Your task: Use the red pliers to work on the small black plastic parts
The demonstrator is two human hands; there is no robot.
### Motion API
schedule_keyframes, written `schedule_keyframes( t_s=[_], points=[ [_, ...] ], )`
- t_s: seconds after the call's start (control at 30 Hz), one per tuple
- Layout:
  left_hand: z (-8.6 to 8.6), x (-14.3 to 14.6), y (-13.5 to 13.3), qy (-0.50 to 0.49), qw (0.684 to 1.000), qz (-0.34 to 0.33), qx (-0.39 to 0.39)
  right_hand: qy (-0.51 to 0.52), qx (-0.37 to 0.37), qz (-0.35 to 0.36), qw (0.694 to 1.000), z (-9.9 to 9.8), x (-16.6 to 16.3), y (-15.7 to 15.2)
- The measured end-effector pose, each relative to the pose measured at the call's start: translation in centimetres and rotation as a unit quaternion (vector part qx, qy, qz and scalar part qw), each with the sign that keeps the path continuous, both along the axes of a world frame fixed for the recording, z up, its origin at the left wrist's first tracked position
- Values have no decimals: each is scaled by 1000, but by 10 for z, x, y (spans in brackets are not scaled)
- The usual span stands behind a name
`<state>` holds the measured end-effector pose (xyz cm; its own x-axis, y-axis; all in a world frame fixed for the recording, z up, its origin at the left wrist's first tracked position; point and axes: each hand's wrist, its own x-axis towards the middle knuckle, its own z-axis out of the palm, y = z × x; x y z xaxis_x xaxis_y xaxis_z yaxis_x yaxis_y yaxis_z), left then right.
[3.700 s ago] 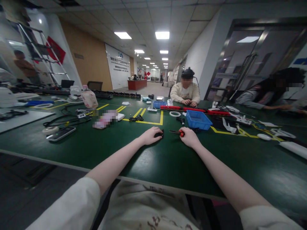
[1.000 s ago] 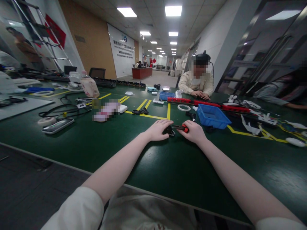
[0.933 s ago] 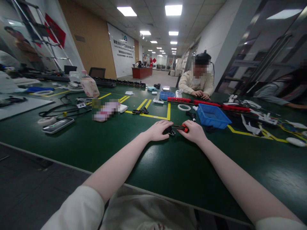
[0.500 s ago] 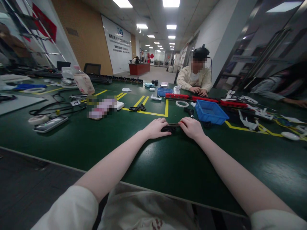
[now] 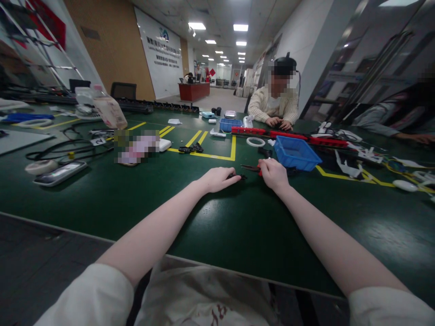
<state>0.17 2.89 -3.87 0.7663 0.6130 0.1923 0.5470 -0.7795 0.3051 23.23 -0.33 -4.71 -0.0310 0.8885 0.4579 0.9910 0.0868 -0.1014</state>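
The left hand [image 5: 217, 179] lies palm down on the dark green table [image 5: 238, 235], fingertips over a small black plastic part [image 5: 239, 176]; whether they pinch it is unclear. The right hand [image 5: 276, 174] is closed around a red-handled tool [image 5: 252, 168], its thin dark shaft pointing left, near a blue plastic bin [image 5: 296, 154].

My right hand [image 5: 274, 174] drew the thin red-handled metal tool [image 5: 252, 168] off the small black plastic part [image 5: 240, 176] at my left hand [image 5: 217, 179]; they had touched before.
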Motion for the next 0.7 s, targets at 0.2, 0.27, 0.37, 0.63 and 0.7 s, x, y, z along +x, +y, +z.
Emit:
schedule_keyframes(
  t_s=[0.2,0.27,0.37,0.63,0.7],
  points=[
    [-1,0,1,-2,1000,4,-2,9,-11,20,1000,-4,1,2],
    [-1,0,0,-2,1000,5,-3,10,-8,30,999,-5,1,3],
    [1,0,-1,0,1000,6,-6,10,-3,39,999,-6,2,3],
    [1,-1,0,-3,1000,8,-9,9,-10,46,999,-5,1,2],
    [2,-1,-1,-3,1000,9,-9,8,-15,46,999,-5,1,2]
  ],
)
